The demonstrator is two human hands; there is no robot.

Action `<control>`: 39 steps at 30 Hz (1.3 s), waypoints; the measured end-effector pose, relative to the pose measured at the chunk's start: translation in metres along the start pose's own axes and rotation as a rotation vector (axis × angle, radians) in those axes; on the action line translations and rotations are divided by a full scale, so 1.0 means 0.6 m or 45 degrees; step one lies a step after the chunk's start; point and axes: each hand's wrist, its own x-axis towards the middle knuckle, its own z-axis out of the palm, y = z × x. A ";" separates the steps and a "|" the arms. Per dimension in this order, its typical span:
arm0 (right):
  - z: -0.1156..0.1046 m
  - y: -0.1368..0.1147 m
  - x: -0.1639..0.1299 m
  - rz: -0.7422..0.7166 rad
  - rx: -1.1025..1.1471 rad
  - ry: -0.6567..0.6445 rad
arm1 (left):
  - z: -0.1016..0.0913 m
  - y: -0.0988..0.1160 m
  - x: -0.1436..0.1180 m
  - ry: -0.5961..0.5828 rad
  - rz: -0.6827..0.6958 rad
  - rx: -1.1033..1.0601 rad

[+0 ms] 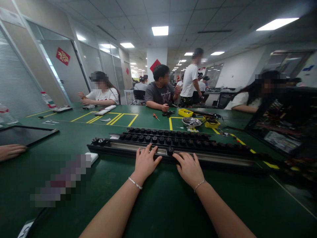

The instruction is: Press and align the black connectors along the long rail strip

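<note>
A long black rail (223,158) with a metal strip lies across the green table (158,201) in front of me. Rows of small black round parts (173,141) sit along it. My left hand (145,163) rests flat on the rail's near edge with fingers spread. My right hand (188,168) lies beside it, its fingers touching the rail just below a single black knob (169,151). Neither hand grips anything. Both wrists wear thin bracelets.
Another person's hand (11,151) rests at the left edge near a dark tray (24,135). Across the table sit several people, with a red screwdriver (156,116), a yellow bin (185,112) and a metal bowl (191,122). A black case (284,129) stands at right.
</note>
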 end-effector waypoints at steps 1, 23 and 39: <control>-0.001 0.002 0.000 -0.008 -0.004 -0.010 | 0.000 0.000 0.000 0.000 -0.001 -0.001; 0.004 0.014 -0.007 -0.031 0.036 0.079 | 0.002 -0.001 0.000 0.005 -0.003 0.012; 0.005 0.028 -0.012 -0.008 0.031 0.090 | 0.005 -0.005 -0.001 0.022 0.025 0.004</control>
